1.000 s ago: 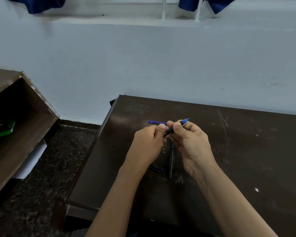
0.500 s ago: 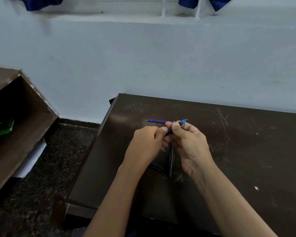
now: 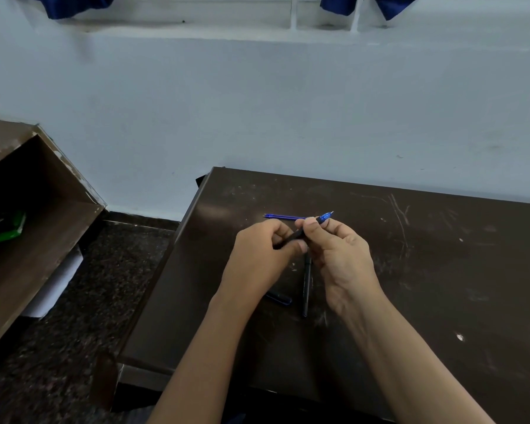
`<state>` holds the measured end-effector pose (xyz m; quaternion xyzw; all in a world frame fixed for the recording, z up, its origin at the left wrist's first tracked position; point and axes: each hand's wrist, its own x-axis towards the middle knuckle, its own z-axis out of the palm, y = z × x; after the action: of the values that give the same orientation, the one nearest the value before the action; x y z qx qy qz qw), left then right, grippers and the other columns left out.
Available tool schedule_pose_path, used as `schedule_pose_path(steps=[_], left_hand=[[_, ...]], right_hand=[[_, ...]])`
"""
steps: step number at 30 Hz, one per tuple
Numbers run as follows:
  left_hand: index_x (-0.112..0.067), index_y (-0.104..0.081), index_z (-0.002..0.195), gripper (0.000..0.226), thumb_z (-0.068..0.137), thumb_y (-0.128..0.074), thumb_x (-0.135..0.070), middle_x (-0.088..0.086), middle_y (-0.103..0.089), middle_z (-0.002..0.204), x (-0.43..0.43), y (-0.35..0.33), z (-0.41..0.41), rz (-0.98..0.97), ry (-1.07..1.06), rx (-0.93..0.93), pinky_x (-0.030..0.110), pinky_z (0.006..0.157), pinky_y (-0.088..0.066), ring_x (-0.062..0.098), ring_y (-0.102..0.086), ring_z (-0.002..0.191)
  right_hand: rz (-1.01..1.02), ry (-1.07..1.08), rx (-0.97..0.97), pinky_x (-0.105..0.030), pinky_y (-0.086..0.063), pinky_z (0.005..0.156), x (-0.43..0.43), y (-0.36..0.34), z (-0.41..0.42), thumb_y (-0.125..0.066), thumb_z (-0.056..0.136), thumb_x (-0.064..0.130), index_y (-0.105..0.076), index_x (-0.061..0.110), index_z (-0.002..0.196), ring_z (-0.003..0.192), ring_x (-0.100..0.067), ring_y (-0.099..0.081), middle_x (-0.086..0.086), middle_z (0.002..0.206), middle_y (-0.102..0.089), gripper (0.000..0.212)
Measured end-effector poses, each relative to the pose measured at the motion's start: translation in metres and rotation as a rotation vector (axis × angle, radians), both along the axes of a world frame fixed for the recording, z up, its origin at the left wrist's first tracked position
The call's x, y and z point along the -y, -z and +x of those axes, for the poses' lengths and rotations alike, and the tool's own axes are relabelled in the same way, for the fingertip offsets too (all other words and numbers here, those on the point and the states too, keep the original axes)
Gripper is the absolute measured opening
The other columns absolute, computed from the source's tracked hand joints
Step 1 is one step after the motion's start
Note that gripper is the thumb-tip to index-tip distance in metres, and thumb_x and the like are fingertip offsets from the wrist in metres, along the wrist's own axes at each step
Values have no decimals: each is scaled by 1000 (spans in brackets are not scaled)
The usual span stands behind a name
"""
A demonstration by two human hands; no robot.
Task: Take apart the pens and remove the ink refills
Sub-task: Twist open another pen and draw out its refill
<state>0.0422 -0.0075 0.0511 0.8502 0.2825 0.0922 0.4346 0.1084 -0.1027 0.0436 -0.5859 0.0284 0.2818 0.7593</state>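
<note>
Both hands have drawn slightly apart: the left hand [image 3: 262, 255] pinches the dark pen [image 3: 299, 234] barrel, the right hand [image 3: 340, 252] fingers pinch its blue tip at 1 o'clock above the tabletop [image 3: 441, 270]. Unscrewing seems underway; a blue refill [image 3: 283, 217] lies beyond.

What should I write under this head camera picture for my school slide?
Left hand and right hand grip a dark pen over a scratched desk, with a blue refill lying behind.
</note>
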Motion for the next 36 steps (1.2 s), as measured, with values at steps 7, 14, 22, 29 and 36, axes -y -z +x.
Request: schedule_pose_path(steps=[7,14,22,29,36], left_hand=[[-17,-66,99,40,100,-34,-40,-3,-71,88,6,-1,3,-176,156,-145,19,66,-43,3,-64,72],[-22,-65,86,32,101,-37,-28,-7,-67,76,4,-5,3,-216,159,-50,21,68,-38,0,-54,67],[-24,-61,79,31,101,-39,-23,-10,-63,72,1,-4,1,-294,159,-45,23,65,-39,-5,-51,57],[-23,-61,85,25,99,-41,-24,-7,-65,79,-3,-5,-2,-44,148,-129,16,68,-41,2,-55,72],[-17,-62,89,21,97,-42,-19,-2,-65,87,-8,-5,-6,-4,-21,-129,15,60,-37,4,-54,70]], right_hand=[[-9,0,-6,-43,-53,70,0,0,1,-71,82,13,-62,-5,107,73,-20,-64,-13,86,-71,32],[55,-30,28,-26,-43,44,3,-4,3,-72,82,16,-59,-8,104,42,-11,-48,-8,62,-58,35],[150,-160,55,-32,-44,47,5,-8,10,-48,96,5,-65,8,107,57,-21,-46,-10,108,-72,21],[142,-96,10,-24,-55,63,4,-2,7,-56,92,3,-66,8,97,78,-16,-67,-5,83,-73,13],[-550,-260,776,-24,-50,85,7,20,10,-56,93,18,-71,23,106,95,-10,-65,6,101,-73,21]])
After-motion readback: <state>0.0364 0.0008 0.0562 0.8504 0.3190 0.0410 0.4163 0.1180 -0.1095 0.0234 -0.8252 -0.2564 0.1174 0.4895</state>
